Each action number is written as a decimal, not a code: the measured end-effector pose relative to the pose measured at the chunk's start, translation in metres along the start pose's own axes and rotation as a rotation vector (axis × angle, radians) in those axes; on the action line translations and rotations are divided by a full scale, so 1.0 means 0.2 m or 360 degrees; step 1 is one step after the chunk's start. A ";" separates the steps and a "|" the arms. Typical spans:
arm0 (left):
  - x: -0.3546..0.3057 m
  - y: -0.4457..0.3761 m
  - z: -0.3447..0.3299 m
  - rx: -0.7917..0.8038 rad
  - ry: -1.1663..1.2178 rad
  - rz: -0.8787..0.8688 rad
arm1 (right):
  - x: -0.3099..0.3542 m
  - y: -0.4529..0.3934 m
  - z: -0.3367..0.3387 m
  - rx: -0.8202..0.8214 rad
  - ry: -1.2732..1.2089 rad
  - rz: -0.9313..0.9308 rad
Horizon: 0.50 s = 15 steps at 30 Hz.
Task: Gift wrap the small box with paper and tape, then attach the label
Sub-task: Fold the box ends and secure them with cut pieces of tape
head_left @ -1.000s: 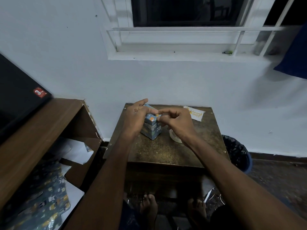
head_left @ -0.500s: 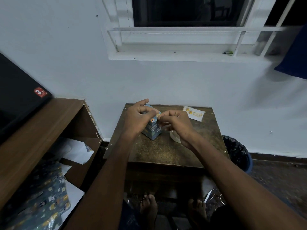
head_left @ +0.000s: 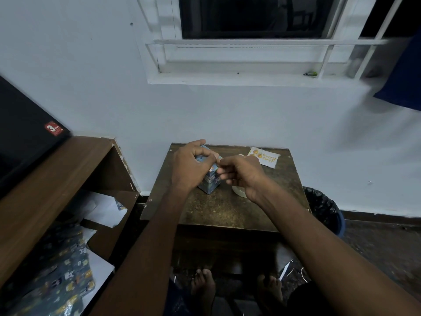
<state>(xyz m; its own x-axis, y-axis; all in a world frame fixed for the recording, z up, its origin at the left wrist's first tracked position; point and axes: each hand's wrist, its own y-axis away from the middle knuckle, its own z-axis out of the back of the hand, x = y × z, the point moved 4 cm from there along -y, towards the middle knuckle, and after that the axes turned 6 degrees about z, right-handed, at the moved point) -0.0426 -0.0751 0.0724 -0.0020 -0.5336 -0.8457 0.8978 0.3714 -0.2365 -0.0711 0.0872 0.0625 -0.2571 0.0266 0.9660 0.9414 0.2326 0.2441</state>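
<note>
Fingers of the left hand [head_left: 190, 168] were curled round the upper part of the small box [head_left: 210, 182], which stood upright on the table [head_left: 227, 208], already covered in blue patterned paper. The right hand [head_left: 241, 173] met it at the top corner, its fingers bunched in a pinch there, though whether they held a fold of paper or a strip of tape could not be told in the dim light. The box looked light and stiff enough to keep its shape, so it probably needed steadying rather than squeezing, best gripped by its flat sides. Its paper seemed thin and slick, likely to crease or tear at the corners if pulled hard. A roll of tape [head_left: 239, 191] sat partly hidden under the right wrist, and the label [head_left: 264, 156] lay flat near the far right corner, well apart from the box.
</note>
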 end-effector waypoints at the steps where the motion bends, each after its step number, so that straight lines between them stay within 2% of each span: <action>1: -0.01 0.01 0.00 -0.0019 -0.0023 -0.0019 | 0.00 0.00 0.00 -0.0023 0.0002 -0.0021; 10: -0.03 0.01 -0.02 -0.0054 -0.0053 -0.0049 | 0.02 0.03 0.01 -0.0137 0.0054 -0.0106; 15: -0.01 0.01 -0.05 -0.0072 0.0067 0.0057 | 0.02 0.04 0.02 -0.0147 0.0061 -0.0145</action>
<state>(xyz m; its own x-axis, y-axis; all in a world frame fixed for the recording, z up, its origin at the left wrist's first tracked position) -0.0460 -0.0657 0.0688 0.0106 -0.4873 -0.8732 0.8768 0.4243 -0.2261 -0.0661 0.0919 0.0677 -0.3353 -0.0282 0.9417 0.9312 0.1418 0.3358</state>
